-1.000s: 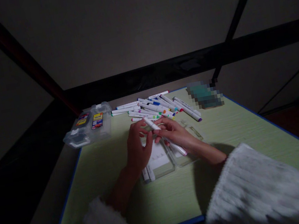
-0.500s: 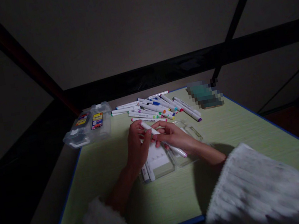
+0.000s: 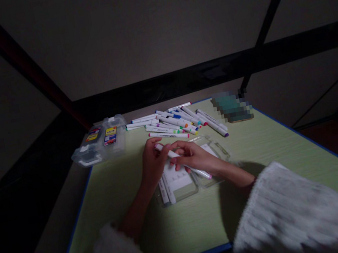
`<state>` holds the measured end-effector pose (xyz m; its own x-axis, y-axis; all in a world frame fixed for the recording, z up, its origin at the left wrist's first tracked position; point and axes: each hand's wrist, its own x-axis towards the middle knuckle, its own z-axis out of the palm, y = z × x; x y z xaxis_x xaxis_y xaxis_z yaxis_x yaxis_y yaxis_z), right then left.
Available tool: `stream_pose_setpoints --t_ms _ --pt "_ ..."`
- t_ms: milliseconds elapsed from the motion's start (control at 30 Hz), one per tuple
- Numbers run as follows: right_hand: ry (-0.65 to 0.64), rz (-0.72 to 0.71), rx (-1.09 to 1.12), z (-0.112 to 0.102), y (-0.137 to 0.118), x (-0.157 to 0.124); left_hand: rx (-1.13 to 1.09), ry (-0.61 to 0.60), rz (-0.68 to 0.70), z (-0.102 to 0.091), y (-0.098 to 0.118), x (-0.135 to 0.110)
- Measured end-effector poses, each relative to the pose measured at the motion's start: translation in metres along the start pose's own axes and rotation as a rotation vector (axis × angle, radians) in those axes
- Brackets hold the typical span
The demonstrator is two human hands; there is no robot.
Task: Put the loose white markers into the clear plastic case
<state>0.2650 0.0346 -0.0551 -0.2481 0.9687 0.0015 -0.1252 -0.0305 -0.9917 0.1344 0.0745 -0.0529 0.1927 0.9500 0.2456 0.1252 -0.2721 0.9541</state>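
Between my two hands a white marker with a pink tip end slants down to the right. My left hand is closed on its upper end, thumb and fingers pinching it. Around its middle my right hand is closed too. Below them lies an open clear plastic case with a white insert in it. Two white markers rest side by side in the case's left part. My hands hide some of the case's far side.
A pile of white markers with coloured ends spreads across the table's far side. At the far left stands a clear plastic box with labels. A phone-like, pixelated object lies at the far right. The green table has a blue edge.
My left hand has shifted slightly left and down along with the upper end of the marker. Both hands still hold it. The pile and the case stay put.
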Motion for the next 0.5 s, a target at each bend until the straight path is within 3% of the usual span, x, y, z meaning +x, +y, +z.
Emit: stream_pose_setpoints --t_ms 233,500 --pt "0.006 0.008 -0.032 0.0001 0.0023 -0.0004 -0.075 0.023 -0.067 -0.0002 -0.0008 0.0019" --pt "-0.019 -0.029 -0.037 -0.0029 0.0048 0.0014 -0.080 0.106 -0.051 -0.0038 -0.0021 0.0039"
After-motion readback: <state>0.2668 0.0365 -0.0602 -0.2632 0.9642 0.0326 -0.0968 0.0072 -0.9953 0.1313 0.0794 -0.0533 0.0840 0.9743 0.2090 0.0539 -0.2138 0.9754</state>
